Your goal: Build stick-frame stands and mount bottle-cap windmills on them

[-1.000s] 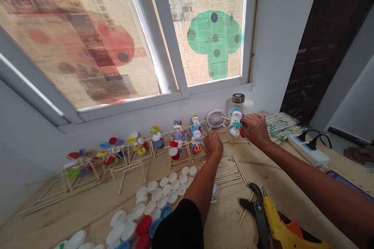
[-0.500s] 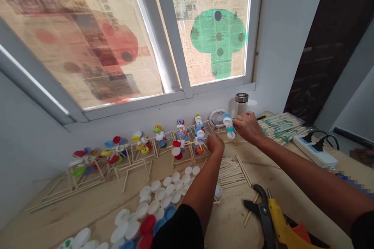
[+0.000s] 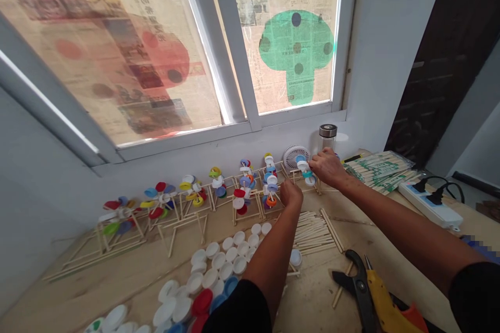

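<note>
A small wheel of blue, white and teal bottle caps (image 3: 303, 166) stands in front of the fan, on a frame of thin wooden sticks. My right hand (image 3: 327, 167) is closed, its fingertips pinched at the wheel's right side. Just to the lower left of the wheel, my left hand (image 3: 291, 195) is closed with its fingers turned away; whatever they grip is hidden behind the hand. Close by on the left is a similar cap wheel with an orange cap (image 3: 271, 201), set on its own stick frame.
More cap wheels (image 3: 160, 200) line the wall. Loose white caps (image 3: 211, 278) and wooden sticks (image 3: 312, 231) lie in front. A yellow glue gun (image 3: 380, 296), black-handled cutters (image 3: 357, 283), a power strip (image 3: 429, 205), packaged sticks (image 3: 378, 169), a fan (image 3: 296, 155) and a flask (image 3: 327, 135) are around.
The cap wheel has turned a little, its top blue cap tipping left. Both hands stay about where they were. The whole view has shifted slightly.
</note>
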Motion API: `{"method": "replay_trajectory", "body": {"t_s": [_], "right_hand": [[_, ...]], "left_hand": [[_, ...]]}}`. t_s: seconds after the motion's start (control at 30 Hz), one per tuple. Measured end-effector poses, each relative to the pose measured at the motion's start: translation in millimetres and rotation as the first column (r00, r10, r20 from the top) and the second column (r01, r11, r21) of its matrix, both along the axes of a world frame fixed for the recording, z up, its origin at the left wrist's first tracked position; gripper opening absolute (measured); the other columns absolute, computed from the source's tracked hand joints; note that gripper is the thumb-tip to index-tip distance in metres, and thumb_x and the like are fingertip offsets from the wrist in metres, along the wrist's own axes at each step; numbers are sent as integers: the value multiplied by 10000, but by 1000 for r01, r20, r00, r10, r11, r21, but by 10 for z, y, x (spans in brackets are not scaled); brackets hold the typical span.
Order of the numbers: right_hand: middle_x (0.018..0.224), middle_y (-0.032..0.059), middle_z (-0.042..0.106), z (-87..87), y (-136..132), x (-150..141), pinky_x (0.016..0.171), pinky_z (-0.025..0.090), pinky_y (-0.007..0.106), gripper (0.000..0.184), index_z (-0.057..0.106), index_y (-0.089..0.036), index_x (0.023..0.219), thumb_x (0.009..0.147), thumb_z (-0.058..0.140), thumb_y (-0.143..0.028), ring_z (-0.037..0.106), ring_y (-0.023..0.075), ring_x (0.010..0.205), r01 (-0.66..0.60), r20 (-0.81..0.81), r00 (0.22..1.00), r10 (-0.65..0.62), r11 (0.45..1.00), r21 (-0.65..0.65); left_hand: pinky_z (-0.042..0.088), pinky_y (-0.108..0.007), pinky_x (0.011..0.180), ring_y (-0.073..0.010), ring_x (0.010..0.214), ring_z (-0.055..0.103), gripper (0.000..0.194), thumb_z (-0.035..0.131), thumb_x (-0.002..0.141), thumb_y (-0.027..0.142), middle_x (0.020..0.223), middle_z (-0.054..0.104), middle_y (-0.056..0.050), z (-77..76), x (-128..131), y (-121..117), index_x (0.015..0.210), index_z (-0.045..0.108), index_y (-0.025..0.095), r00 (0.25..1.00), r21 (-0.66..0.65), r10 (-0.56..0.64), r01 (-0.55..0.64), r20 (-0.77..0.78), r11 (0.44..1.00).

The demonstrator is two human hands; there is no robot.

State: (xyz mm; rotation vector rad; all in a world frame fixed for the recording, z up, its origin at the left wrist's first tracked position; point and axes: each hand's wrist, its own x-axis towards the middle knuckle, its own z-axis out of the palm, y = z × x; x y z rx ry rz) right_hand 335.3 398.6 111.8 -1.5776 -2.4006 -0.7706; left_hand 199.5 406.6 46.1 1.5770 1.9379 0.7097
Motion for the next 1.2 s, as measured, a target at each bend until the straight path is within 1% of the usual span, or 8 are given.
{"method": "replay_trajectory", "body": {"t_s": [0.2, 0.4, 0.47, 0.57, 0.63, 0.77, 0.97, 1.2], "right_hand": [[797, 138, 708, 20, 59, -48, 855, 260, 403, 209, 703, -144, 805, 857, 501, -138, 593, 223, 804, 6, 51, 999, -4, 999, -48], [829, 130, 713, -2, 93, -73, 883, 290, 438, 219, 696, -136, 819, 866, 483, -115, 608, 230, 822, 46, 83, 996, -39, 995, -86], [841, 93, 707, -16, 103, -67, 905, 320, 442, 194, 681, -139, 841, 886, 493, -154, 611, 216, 851, 75, 98, 993, -65, 992, -100], [889, 40, 680, -32, 117, -58, 927, 385, 440, 181, 650, -141, 887, 901, 537, -282, 612, 186, 910, 119, 117, 988, -105, 985, -124], [936, 38, 664, -35, 120, -58, 913, 429, 430, 214, 636, -138, 917, 892, 558, -336, 610, 178, 935, 140, 126, 984, -123, 980, -140], [1015, 55, 646, -26, 109, -69, 871, 477, 417, 235, 619, -137, 998, 895, 557, -339, 610, 180, 950, 169, 145, 979, -145, 971, -168], [1080, 69, 625, -21, 109, -77, 872, 486, 421, 261, 604, -137, 1059, 896, 558, -334, 601, 191, 989, 193, 159, 974, -163, 960, -200], [1065, 64, 626, -45, 160, -56, 804, 518, 383, 271, 590, -140, 1086, 899, 555, -332, 616, 175, 931, 210, 182, 970, -163, 938, -275]], "left_hand": [[517, -393, 833, -196, 991, 595, 297, 555, 891, 331, 1152, 585, -78, -19, -7, 5, 1143, 561, 173, 1000, 2, -3, 3, 1, 1000], [518, -393, 830, -194, 984, 597, 297, 552, 893, 331, 1148, 587, -78, -19, -9, 17, 1142, 561, 170, 1000, -4, 2, -2, -8, 1000], [518, -394, 831, -195, 987, 596, 300, 554, 891, 331, 1150, 586, -78, -14, -10, 14, 1145, 559, 169, 1000, -4, -1, 1, -12, 1000], [517, -394, 832, -196, 990, 596, 300, 555, 891, 331, 1151, 586, -78, 1, -13, 1, 1145, 560, 170, 1000, -9, -9, 9, -24, 1000], [517, -394, 834, -195, 991, 595, 296, 553, 892, 330, 1151, 586, -78, 12, -15, -9, 1142, 561, 172, 999, -11, -17, 16, -33, 1000], [517, -394, 834, -194, 989, 596, 294, 552, 893, 330, 1149, 587, -78, 31, -18, -24, 1139, 563, 170, 999, -15, -25, 24, -44, 1000], [516, -395, 836, -195, 992, 595, 295, 553, 892, 330, 1152, 586, -78, 36, -16, -27, 1141, 562, 172, 999, -18, -24, 23, -43, 1000], [516, -399, 836, -197, 993, 594, 303, 553, 892, 331, 1156, 584, -80, 10, -9, 3, 1148, 558, 169, 999, -24, -17, 16, -35, 1000]]}}
